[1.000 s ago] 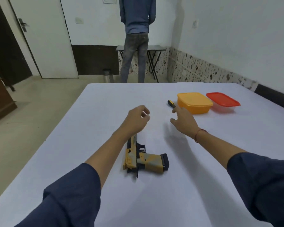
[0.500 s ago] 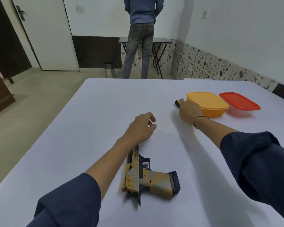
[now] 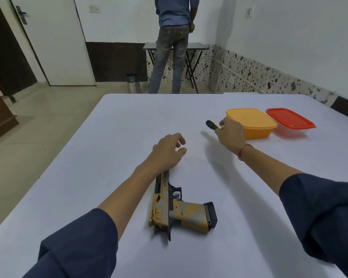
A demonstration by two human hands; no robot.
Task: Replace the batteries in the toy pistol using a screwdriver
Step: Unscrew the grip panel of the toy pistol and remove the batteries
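Observation:
The yellow and dark toy pistol point(image 3: 175, 209) lies on its side on the white table point(image 3: 109, 137), barrel pointing away from me, grip to the right. My left hand point(image 3: 167, 151) hovers over the muzzle end with fingers loosely curled, holding nothing. My right hand point(image 3: 230, 133) grips the screwdriver point(image 3: 211, 124) beside the yellow box; only the black end of its handle sticks out to the left of my fingers, lifted off the table with a shadow beneath it.
A yellow lidded box point(image 3: 251, 122) and a red-lidded box point(image 3: 289, 118) stand side by side at the right of the table. A person point(image 3: 173, 43) stands with their back to me at a small folding table point(image 3: 195, 47) by the far wall.
My right hand reached the screwdriver next to the yellow box, closed on it and lifted it off the table. My left hand stayed over the pistol's barrel.

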